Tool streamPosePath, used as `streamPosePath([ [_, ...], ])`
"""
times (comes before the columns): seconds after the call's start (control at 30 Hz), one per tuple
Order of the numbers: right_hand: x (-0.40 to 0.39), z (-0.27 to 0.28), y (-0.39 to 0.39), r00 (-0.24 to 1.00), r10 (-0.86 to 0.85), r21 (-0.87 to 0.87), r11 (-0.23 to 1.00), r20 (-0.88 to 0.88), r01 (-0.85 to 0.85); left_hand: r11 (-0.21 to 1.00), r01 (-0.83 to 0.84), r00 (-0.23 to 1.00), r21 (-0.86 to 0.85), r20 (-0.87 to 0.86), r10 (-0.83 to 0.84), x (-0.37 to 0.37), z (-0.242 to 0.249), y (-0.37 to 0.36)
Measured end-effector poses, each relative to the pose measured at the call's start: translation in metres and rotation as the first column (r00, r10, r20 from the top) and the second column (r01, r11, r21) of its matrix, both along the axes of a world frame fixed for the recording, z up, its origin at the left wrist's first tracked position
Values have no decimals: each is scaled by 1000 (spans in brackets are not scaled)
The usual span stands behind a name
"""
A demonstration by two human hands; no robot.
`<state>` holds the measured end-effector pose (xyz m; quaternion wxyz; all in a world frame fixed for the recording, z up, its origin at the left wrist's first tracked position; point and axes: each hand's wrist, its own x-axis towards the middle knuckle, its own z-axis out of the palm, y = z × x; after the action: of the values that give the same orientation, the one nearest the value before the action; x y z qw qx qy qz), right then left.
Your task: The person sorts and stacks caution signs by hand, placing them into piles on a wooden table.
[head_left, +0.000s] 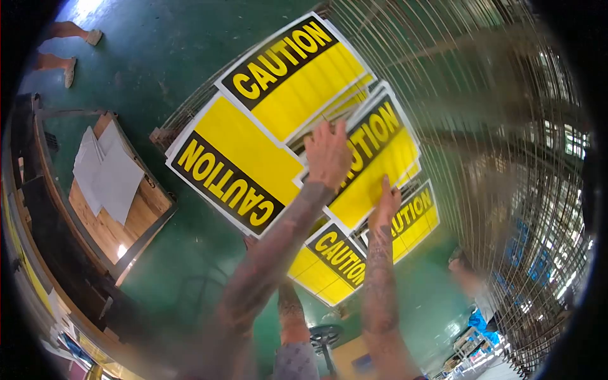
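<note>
A yellow and black caution sign (372, 166) lies tilted between my two hands, on top of other signs. My left hand (328, 155) is at its left edge with the fingers curled over it, covering the first letters. At the lower right edge, my right hand (384, 206) grips the same sign, its thumb on the face and the other fingers mostly hidden underneath. Around it lie more signs: an upper caution sign (310, 79), a left one (231, 166) facing another way, a lower one (329, 266) and a lower right one (415, 221).
A wire rack (468, 114) with many thin bars runs along the right side, and the signs rest over some bars. White sheets (111, 168) lie on a wooden surface (95, 221) at left. Another person's legs (60, 47) show on the green floor (164, 44).
</note>
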<state>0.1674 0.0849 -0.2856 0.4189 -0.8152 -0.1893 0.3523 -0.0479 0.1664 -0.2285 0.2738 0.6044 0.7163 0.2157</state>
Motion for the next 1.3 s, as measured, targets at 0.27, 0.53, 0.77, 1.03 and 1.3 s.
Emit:
streamPosePath([
  [0.27,-90,90,26,947,50,-23,998,-317,-60,996,79,986,-34,150,-73,-114,40,22],
  [0.53,-208,5,134,971,215,-20,976,-105,-219,995,-92,994,-43,-62,89,-226,-40,116],
  [0.77,-169,2,145,917,150,267,962,-371,-49,991,-93,993,-95,70,100,-209,-24,126],
  [1.03,-115,64,117,749,502,215,864,-432,-455,950,-309,840,-47,454,296,-159,47,16],
  [1.3,-214,55,80,274,962,13,274,0,-962,482,-856,443,-188,215,871,-132,25,-191],
])
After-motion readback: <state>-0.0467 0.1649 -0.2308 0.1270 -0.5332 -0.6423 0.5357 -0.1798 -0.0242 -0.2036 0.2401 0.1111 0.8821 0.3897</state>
